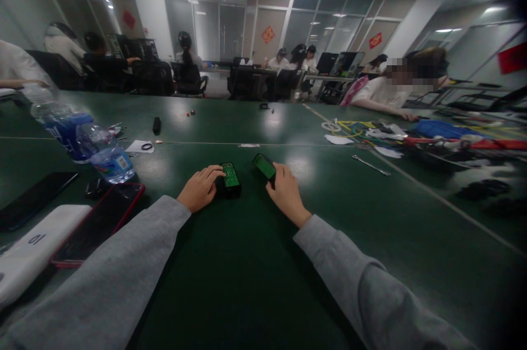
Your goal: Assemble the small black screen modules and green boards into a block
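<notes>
On the green table in front of me stands a small open black case with a green circuit board point(231, 176) in it. My left hand point(198, 189) is closed on its left side, with the fingertips over the board's edge. My right hand point(287, 192) grips a second black piece, a shallow one with a green inner face point(264, 167), and holds it tilted by its right side. A short gap separates the two pieces. The right thumb is at the near edge of its piece, and the other fingers are partly hidden.
Left of me are water bottles point(106, 155), a red-edged phone point(101, 225), a dark phone point(35, 200) and a white device point(39, 248). A wrench point(370, 165) lies to the right, near piled cables and tools point(444, 136). A person point(382, 89) sits across the table.
</notes>
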`<action>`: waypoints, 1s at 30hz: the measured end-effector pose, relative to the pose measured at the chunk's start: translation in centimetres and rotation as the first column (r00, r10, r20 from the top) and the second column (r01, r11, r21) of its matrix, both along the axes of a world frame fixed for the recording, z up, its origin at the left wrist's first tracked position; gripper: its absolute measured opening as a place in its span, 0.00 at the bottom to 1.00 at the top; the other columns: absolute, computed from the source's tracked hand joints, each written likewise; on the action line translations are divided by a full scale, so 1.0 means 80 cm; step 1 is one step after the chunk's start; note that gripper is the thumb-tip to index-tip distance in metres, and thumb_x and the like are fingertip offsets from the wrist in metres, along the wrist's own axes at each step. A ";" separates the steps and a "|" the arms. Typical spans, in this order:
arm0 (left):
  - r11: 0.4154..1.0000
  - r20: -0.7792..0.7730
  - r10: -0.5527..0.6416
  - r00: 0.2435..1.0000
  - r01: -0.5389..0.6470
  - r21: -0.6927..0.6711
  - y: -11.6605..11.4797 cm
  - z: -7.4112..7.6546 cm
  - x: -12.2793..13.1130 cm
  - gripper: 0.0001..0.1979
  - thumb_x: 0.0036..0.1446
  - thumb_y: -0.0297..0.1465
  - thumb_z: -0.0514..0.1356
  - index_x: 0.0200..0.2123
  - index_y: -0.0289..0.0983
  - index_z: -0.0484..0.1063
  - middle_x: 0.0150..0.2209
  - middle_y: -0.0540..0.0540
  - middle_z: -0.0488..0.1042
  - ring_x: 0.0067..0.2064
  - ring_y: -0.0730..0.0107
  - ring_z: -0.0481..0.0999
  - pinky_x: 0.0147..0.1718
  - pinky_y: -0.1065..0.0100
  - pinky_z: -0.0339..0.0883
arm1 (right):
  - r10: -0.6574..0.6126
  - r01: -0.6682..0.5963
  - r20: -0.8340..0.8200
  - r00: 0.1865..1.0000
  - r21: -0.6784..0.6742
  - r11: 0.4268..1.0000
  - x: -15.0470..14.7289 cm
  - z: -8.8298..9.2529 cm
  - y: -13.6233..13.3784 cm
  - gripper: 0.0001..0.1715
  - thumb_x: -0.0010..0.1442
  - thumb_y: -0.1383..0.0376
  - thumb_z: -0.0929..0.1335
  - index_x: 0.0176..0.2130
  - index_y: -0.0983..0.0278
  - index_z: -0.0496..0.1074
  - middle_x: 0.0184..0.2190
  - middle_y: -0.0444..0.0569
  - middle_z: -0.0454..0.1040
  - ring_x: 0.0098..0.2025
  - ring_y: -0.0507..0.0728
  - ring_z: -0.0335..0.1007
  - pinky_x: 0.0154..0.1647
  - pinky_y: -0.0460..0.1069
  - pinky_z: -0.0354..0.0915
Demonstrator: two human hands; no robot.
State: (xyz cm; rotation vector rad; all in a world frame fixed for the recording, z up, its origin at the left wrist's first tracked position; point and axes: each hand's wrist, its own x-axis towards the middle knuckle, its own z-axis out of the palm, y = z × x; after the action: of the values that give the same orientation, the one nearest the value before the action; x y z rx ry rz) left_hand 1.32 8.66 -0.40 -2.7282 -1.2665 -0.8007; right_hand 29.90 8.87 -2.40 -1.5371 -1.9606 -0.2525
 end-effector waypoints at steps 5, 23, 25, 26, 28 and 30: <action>1.000 0.001 -0.005 1.000 0.005 -0.008 0.000 0.000 0.000 0.22 0.53 0.20 0.53 0.51 0.40 0.60 0.55 0.43 0.63 0.54 0.58 0.67 0.49 0.53 0.66 | 0.032 -0.032 -0.003 0.999 -0.017 0.999 -0.006 0.003 -0.005 0.25 0.64 0.58 0.60 0.56 0.69 0.59 0.52 0.63 0.61 0.53 0.67 0.61 0.48 0.63 0.63; 0.999 0.010 -0.021 1.000 0.021 -0.028 -0.001 0.003 0.000 0.23 0.54 0.21 0.53 0.52 0.40 0.59 0.56 0.43 0.62 0.55 0.57 0.66 0.49 0.52 0.66 | 0.047 -0.061 0.212 0.976 0.062 0.996 -0.004 0.022 -0.015 0.32 0.59 0.79 0.54 0.62 0.72 0.52 0.60 0.62 0.56 0.61 0.65 0.52 0.59 0.61 0.55; 0.999 0.011 -0.024 1.000 0.025 -0.026 -0.001 0.003 0.000 0.23 0.54 0.21 0.53 0.52 0.41 0.59 0.56 0.43 0.62 0.55 0.57 0.66 0.49 0.52 0.66 | 0.095 -0.109 0.257 0.962 0.042 0.993 -0.008 0.023 -0.018 0.30 0.61 0.77 0.56 0.62 0.74 0.51 0.60 0.63 0.55 0.62 0.65 0.51 0.60 0.61 0.55; 0.999 0.012 -0.025 1.000 0.025 -0.024 -0.001 0.003 0.000 0.23 0.54 0.21 0.53 0.52 0.41 0.59 0.56 0.43 0.62 0.55 0.57 0.66 0.49 0.52 0.66 | 0.112 -0.125 0.265 0.958 0.032 0.992 -0.010 0.022 -0.019 0.30 0.62 0.74 0.57 0.62 0.75 0.51 0.60 0.64 0.56 0.62 0.66 0.51 0.60 0.61 0.54; 1.000 0.016 -0.023 1.000 0.024 -0.020 0.000 0.002 0.000 0.22 0.54 0.21 0.53 0.52 0.41 0.59 0.56 0.43 0.62 0.55 0.58 0.66 0.49 0.52 0.66 | 0.131 -0.141 0.270 0.954 0.020 0.990 -0.013 0.020 -0.020 0.30 0.63 0.68 0.61 0.62 0.75 0.53 0.59 0.65 0.57 0.61 0.67 0.51 0.60 0.61 0.54; 1.000 0.017 -0.022 1.000 0.022 -0.020 0.000 0.001 0.000 0.22 0.54 0.21 0.53 0.52 0.40 0.59 0.56 0.43 0.62 0.55 0.58 0.66 0.49 0.52 0.66 | 0.130 -0.138 0.275 0.953 0.013 0.990 -0.015 0.020 -0.020 0.29 0.64 0.64 0.62 0.61 0.75 0.55 0.58 0.64 0.58 0.60 0.67 0.52 0.59 0.61 0.55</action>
State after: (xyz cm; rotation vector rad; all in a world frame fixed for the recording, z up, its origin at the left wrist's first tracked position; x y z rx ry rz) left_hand 1.29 8.69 -0.36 -2.7616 -1.2571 -0.8186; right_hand 28.69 7.28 -0.81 -1.4012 -2.2530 -0.4570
